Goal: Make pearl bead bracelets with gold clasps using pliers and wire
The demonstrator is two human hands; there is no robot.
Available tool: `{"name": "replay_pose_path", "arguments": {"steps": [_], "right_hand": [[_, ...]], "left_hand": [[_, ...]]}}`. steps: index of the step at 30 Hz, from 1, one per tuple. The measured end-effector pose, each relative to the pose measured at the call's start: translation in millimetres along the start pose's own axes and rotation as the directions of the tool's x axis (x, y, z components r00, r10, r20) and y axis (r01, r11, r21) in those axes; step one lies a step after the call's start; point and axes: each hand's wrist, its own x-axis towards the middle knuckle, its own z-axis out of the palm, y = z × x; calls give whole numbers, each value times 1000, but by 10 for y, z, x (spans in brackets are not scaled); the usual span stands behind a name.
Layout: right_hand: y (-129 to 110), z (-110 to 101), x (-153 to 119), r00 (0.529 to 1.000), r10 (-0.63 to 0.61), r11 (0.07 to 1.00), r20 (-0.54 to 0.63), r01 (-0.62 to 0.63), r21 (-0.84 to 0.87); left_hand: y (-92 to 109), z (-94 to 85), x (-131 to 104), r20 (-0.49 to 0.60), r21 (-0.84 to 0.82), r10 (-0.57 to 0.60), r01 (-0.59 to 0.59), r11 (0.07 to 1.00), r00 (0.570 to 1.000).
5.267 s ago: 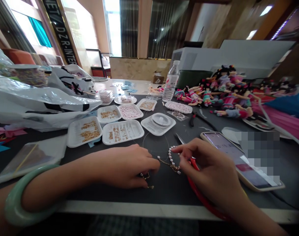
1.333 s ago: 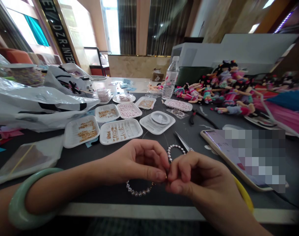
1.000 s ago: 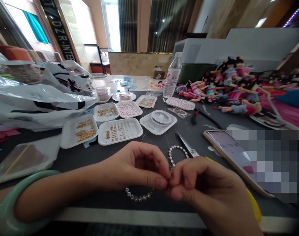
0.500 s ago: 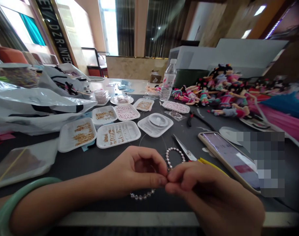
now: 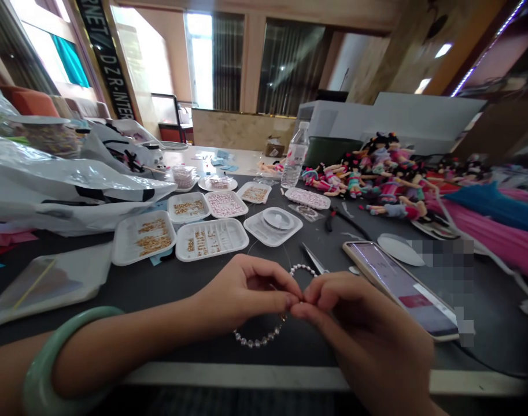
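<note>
My left hand (image 5: 257,289) has its thumb and forefinger pinched together above the dark table. Fingertip to fingertip with it, my right hand (image 5: 354,312) pinches too. Only a tiny bright speck shows where they meet; what they hold is too small to name. Below my left hand curves a strand of clear beads (image 5: 257,342), with a gold-coloured piece near the fingertips. Just beyond the fingers is a pearl bead loop (image 5: 302,270), partly covered by my right hand. Whether either strand is gripped, I cannot tell. Scissors (image 5: 313,258) lie behind the right hand, handles hidden.
White trays (image 5: 211,254) of gold-coloured parts and pink-white beads spread ahead. A phone (image 5: 402,289) lies at the right, near black-handled pliers (image 5: 331,219). Farther back stand a water bottle (image 5: 295,153) and piled dolls (image 5: 389,173). Plastic bags (image 5: 42,190) fill the left.
The view has tilted slightly. Both hands stay pinched together. More of the clear bead strand shows under my left hand, and less of the pearl loop shows beside my right.
</note>
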Motion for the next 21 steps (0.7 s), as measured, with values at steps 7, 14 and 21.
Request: {"name": "replay_pose_path", "arguments": {"steps": [7,14,21], "right_hand": [[-9,-68,115,987,-87,975,136,112,-191],[-43,-99,163,953,-167,961,255,215,-174],[-26,-118,169,963,-136,972,233,175,-155]], "left_hand": [[-66,-32,38,33,-39,-15,16,999,999],[-51,-30,17,59,-18,-66,68,998,996],[-89,-25,32,83,-35,-75,79,996,994]]}}
